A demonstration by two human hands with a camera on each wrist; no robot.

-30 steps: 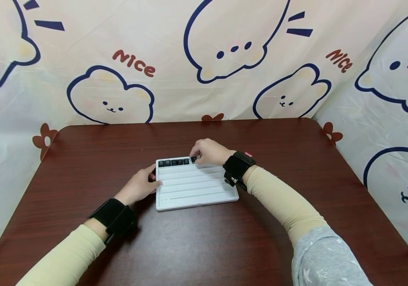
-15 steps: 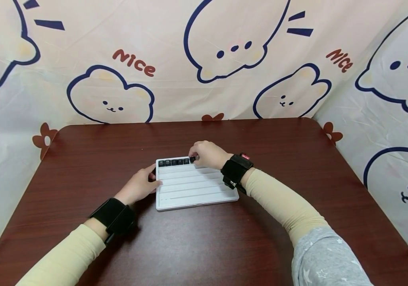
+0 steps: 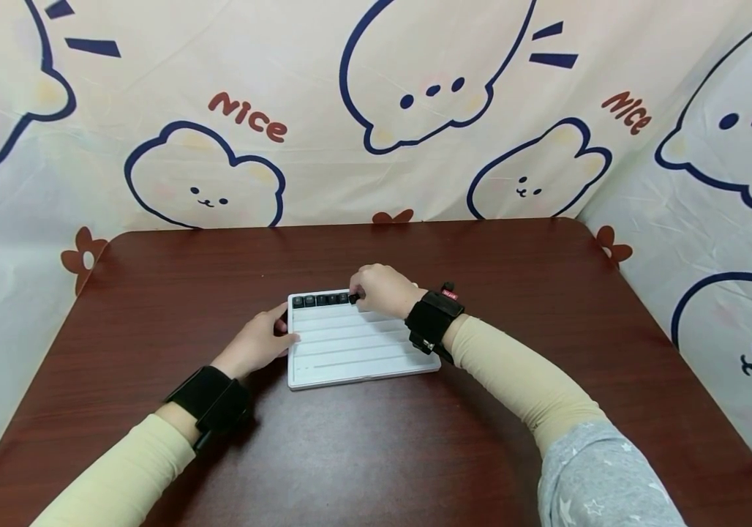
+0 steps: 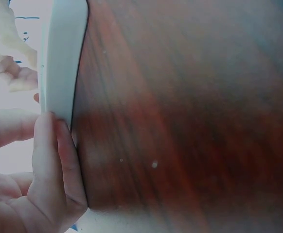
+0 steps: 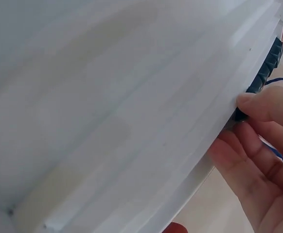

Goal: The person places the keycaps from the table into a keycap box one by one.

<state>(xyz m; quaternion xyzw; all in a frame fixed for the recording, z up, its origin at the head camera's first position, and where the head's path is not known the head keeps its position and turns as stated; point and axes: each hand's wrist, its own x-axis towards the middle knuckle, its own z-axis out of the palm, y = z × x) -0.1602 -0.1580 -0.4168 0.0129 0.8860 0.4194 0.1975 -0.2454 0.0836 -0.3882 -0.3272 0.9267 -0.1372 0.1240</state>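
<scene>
A white ridged tray (image 3: pixel 350 345) lies on the table, its grooves running left to right. Along its far groove sits a row of black keycaps (image 3: pixel 320 299), starting at the left end. My left hand (image 3: pixel 256 341) grips the tray's left edge, the thumb over the rim; in the left wrist view its fingers meet the white side wall (image 4: pixel 63 63). At the right end of the row, my right hand (image 3: pixel 385 288) pinches a black keycap (image 5: pixel 240 115) between thumb and fingers. Most of that keycap is hidden by the fingertips.
The dark brown wooden table (image 3: pixel 376 446) reaches back to a cartoon-printed cloth (image 3: pixel 323 176) hanging behind and at the sides. Black bands (image 3: pixel 435 320) wrap both wrists, and the right forearm passes over the tray's right side.
My right hand has shifted slightly toward me, bringing the pinched keycap up against the end of the row. My left hand and the tray have stayed in place.
</scene>
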